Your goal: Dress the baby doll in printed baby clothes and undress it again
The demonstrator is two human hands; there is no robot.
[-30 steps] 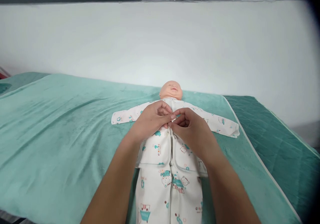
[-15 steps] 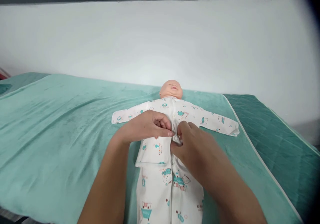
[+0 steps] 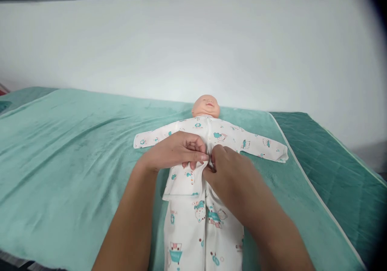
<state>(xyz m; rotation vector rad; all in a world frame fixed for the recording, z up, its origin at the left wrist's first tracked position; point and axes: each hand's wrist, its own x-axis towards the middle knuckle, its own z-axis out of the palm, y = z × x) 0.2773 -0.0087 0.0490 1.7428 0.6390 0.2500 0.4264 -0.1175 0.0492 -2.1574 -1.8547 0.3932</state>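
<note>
A baby doll (image 3: 206, 106) lies on its back, arms spread, dressed in a white printed baby shirt (image 3: 184, 184) and matching pants (image 3: 186, 230). My left hand (image 3: 184, 150) is closed over the middle of the shirt front, thumb and fingers pinching the edge of its left-hand panel. Right beside it, my right hand (image 3: 225, 166) is closed with bent fingers on the other edge of the front opening. The two sets of fingertips nearly meet, and they hide the part of the placket between them.
A light green blanket (image 3: 75, 162) with wrinkles lies under the doll. A darker green quilted cover (image 3: 326, 154) shows at the right. Behind the bed stands a white wall (image 3: 193, 49).
My right hand has moved slightly left against the left fingertips. A snap button visible between the hands before is now covered, and the shirt edge there is lifted and bunched.
</note>
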